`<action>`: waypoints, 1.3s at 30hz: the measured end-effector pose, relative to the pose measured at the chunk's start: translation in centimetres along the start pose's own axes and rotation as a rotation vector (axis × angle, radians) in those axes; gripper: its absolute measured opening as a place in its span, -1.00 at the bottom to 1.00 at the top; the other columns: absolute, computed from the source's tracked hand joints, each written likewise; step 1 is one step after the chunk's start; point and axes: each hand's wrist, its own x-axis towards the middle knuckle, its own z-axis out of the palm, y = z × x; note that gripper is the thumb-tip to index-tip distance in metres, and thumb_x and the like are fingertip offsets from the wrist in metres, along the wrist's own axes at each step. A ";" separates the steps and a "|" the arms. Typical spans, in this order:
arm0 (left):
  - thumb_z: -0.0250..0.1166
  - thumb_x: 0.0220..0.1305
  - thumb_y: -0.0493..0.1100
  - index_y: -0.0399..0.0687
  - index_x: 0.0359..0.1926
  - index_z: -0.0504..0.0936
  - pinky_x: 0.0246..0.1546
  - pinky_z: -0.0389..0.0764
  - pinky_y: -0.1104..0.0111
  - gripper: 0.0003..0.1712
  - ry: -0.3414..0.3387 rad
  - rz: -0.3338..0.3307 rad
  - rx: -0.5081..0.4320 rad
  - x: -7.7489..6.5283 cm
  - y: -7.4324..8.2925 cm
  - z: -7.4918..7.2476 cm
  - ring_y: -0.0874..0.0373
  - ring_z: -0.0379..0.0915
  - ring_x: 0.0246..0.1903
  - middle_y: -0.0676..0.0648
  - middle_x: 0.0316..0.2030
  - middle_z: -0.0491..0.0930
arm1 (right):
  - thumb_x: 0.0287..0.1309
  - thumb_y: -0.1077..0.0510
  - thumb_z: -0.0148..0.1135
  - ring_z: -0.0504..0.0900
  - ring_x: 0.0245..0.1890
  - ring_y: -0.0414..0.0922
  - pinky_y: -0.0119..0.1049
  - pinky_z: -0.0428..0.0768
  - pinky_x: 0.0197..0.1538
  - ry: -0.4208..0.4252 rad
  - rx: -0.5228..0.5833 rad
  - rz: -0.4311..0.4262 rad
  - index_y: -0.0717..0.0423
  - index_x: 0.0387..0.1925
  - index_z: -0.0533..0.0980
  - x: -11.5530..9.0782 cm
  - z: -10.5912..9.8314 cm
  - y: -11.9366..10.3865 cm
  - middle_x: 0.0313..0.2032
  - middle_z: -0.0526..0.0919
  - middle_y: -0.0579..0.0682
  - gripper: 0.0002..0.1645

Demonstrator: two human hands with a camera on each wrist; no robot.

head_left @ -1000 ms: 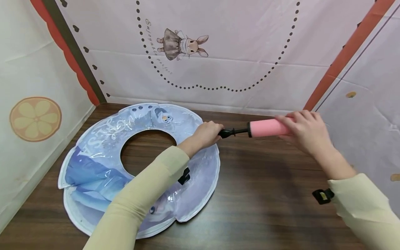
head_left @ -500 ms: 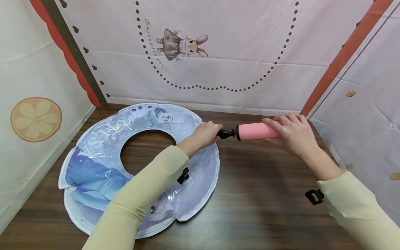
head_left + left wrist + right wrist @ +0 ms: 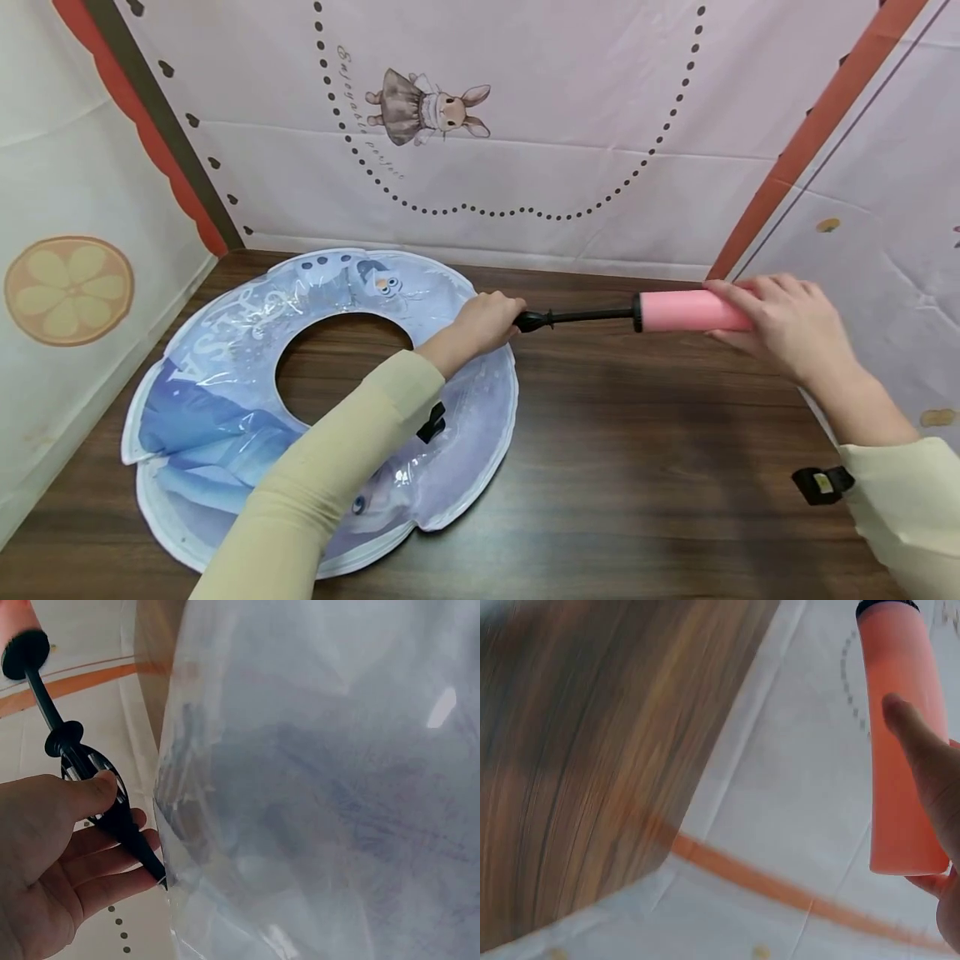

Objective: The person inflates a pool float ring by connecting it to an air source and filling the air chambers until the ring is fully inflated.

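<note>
My right hand [image 3: 795, 329] grips the pink barrel of a hand air pump [image 3: 686, 311], thumb along its side in the right wrist view. A long stretch of black rod shows between the barrel and the pump's black handle [image 3: 94, 780]. That handle is pinched between thumb and fingers of my left hand [image 3: 487, 323]. In the left wrist view the handle's narrow tip meets the edge of a swim ring [image 3: 480, 417]. The ring is blue and lilac, printed with cartoon figures, partly filled and creased at its left. My left forearm covers part of it.
The swim ring lies on a dark wood-grain table [image 3: 615, 492]. Printed cloth walls stand at the back [image 3: 570, 108], left and right, close to the table's edges. A black strap piece [image 3: 823, 483] juts from my right sleeve.
The right hand pushed the pink barrel left toward the handle, then drew it back right, baring more rod. The left hand keeps its hold at the ring. The head view shifted slightly.
</note>
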 end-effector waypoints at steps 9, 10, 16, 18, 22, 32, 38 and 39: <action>0.26 0.14 -0.19 -0.07 -0.26 0.55 -0.37 0.54 0.18 -0.88 0.049 0.026 -0.016 -0.7 0.3 -0.3 0.01 0.57 -0.36 -0.07 -0.37 0.64 | -0.41 -0.09 0.52 0.49 -0.32 0.20 0.07 0.35 -0.37 0.082 -0.010 -0.067 -0.02 -0.04 0.49 4.1 2.1 -7.0 -0.34 0.57 0.16 -0.25; 0.27 0.14 -0.18 -0.07 -0.26 0.54 -0.37 0.54 0.18 -0.87 0.049 0.027 -0.017 -0.7 0.3 -0.4 0.01 0.57 -0.36 -0.08 -0.37 0.64 | -0.42 -0.09 0.53 0.49 -0.32 0.20 0.07 0.34 -0.36 0.083 -0.008 -0.062 -0.03 -0.04 0.49 4.3 2.2 -7.3 -0.34 0.57 0.16 -0.25; 0.27 0.15 -0.15 -0.04 -0.28 0.55 -0.35 0.54 0.20 -0.88 0.029 0.024 -0.019 -0.7 0.3 -0.6 0.06 0.55 -0.37 -0.05 -0.37 0.63 | -0.45 -0.07 0.54 0.52 -0.30 0.17 0.05 0.37 -0.37 0.067 0.011 -0.057 -0.03 -0.04 0.50 4.0 2.4 -7.2 -0.33 0.58 0.13 -0.24; 0.27 0.16 -0.14 -0.03 -0.27 0.55 -0.34 0.54 0.21 -0.88 0.020 0.024 -0.018 -0.7 0.3 -0.7 0.07 0.54 -0.36 -0.04 -0.36 0.63 | -0.46 -0.06 0.55 0.53 -0.30 0.17 0.05 0.39 -0.37 0.055 0.018 -0.062 -0.02 -0.02 0.50 3.6 2.1 -6.6 -0.33 0.58 0.13 -0.21; 0.25 0.18 -0.12 -0.01 -0.23 0.56 -0.31 0.55 0.22 -0.86 0.003 0.023 -0.010 -0.7 0.2 -0.7 0.08 0.55 -0.32 -0.03 -0.31 0.63 | -0.33 -0.18 0.46 0.52 -0.31 0.17 0.05 0.41 -0.37 0.017 0.031 -0.058 0.00 0.01 0.48 2.4 1.3 -4.7 -0.33 0.58 0.15 -0.23; 0.26 0.17 -0.11 -0.02 -0.22 0.58 -0.31 0.55 0.19 -0.84 0.006 -0.004 0.002 -0.7 0.2 -0.7 0.03 0.57 -0.31 -0.05 -0.30 0.65 | -0.04 -0.62 -0.61 0.49 -0.34 0.24 0.13 0.39 -0.37 -0.043 0.005 0.020 0.04 0.00 0.48 -0.2 -1.4 0.0 -0.35 0.56 0.23 0.09; 0.25 0.17 -0.16 -0.04 -0.24 0.61 -0.34 0.56 0.21 -0.87 0.008 0.018 -0.023 -0.5 0.8 -0.6 0.05 0.57 -0.34 -0.05 -0.32 0.65 | -0.01 -0.45 0.07 0.50 -0.31 0.20 0.12 0.39 -0.40 -0.045 0.024 -0.048 0.02 0.00 0.48 2.4 0.5 -4.0 -0.32 0.58 0.19 -0.24; 0.24 0.17 -0.17 -0.05 -0.25 0.60 -0.35 0.55 0.21 -0.88 0.007 0.021 -0.026 -0.5 0.9 -0.6 0.05 0.57 -0.35 -0.05 -0.33 0.65 | -0.09 -0.36 0.24 0.50 -0.30 0.20 0.12 0.39 -0.40 -0.049 0.023 -0.051 0.02 0.00 0.48 2.8 0.8 -4.7 -0.31 0.57 0.18 -0.28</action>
